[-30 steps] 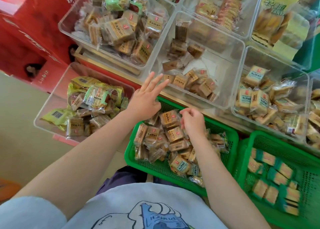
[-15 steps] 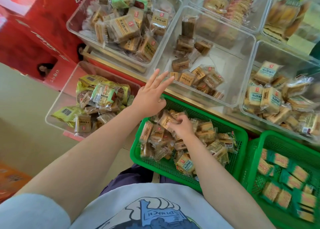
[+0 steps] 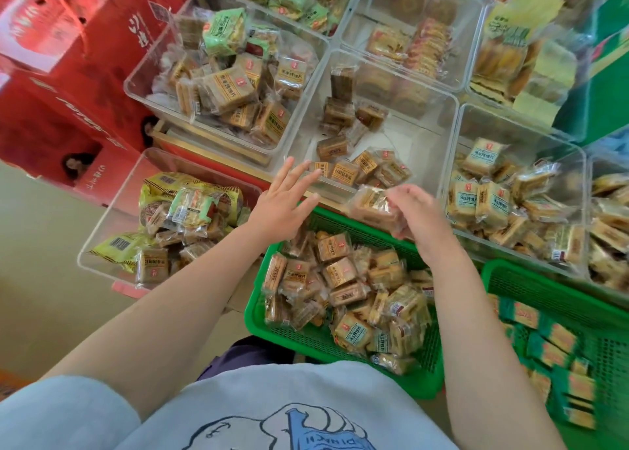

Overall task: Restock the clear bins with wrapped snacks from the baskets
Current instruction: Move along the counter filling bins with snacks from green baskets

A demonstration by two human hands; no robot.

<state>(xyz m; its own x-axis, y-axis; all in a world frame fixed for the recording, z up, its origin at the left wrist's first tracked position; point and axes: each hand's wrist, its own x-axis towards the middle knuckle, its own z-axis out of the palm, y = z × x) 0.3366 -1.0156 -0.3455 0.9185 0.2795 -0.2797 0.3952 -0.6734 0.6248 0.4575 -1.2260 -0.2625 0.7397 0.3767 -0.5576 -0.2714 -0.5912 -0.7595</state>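
A green basket [image 3: 289, 342] in front of me holds several brown wrapped snacks [image 3: 335, 272]. My right hand [image 3: 417, 216] is raised above the basket's far edge, shut on a clear-wrapped snack [image 3: 372, 206]. Just beyond it sits a half-filled clear bin [image 3: 425, 133] with similar brown snacks along its near side. My left hand [image 3: 284, 206] hovers open, fingers spread, over the basket's far left corner and holds nothing.
Other clear bins surround the middle one: a full one [image 3: 146, 85] at back left, one [image 3: 102, 231] low on the left, one [image 3: 578, 163] on the right. A second green basket [image 3: 551, 293] with green-wrapped snacks stands at right. Red cartons [image 3: 61, 85] stack at left.
My right hand dipped into the basket, closed on a wrapped snack and has lifted it up toward the middle bin. The left hand stayed spread near the basket's corner.
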